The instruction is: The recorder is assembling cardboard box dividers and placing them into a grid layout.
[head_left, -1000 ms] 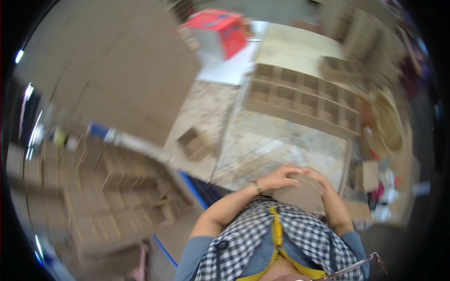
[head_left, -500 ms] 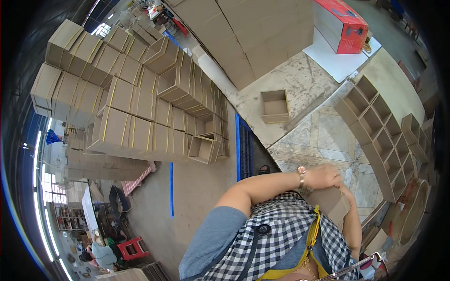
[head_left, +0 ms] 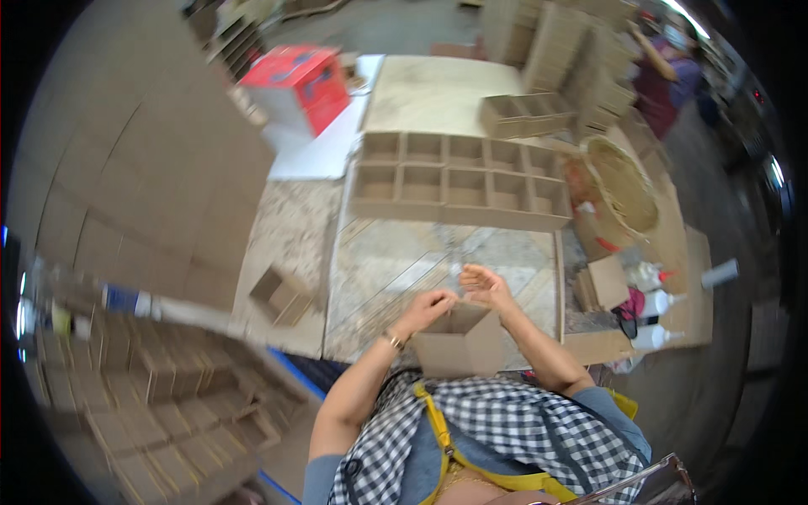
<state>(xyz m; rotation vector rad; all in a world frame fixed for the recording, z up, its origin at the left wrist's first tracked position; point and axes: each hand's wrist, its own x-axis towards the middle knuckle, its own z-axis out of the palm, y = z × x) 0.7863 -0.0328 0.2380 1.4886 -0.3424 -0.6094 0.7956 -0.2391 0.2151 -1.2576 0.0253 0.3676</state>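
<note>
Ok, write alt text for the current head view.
A person's left hand and right hand are at the rim of an open brown box at a worktable's near edge. Farther back are a brown compartment grid and, leftward, a red-and-white box.

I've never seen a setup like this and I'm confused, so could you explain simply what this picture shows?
There is no machine, just a person's bare left hand and right hand. The view comes from a fisheye camera on that person's head, looking down, so straight edges bend. Picture left is the person's left. Both hands are at the far edge of a small open brown box, close to the body; blur hides how firmly each grips. On the worktable ahead lies a brown divider unit with two rows of compartments. A lone open box is to the left, a red and white carton sits farther back, and white bottles are on the right.
</note>
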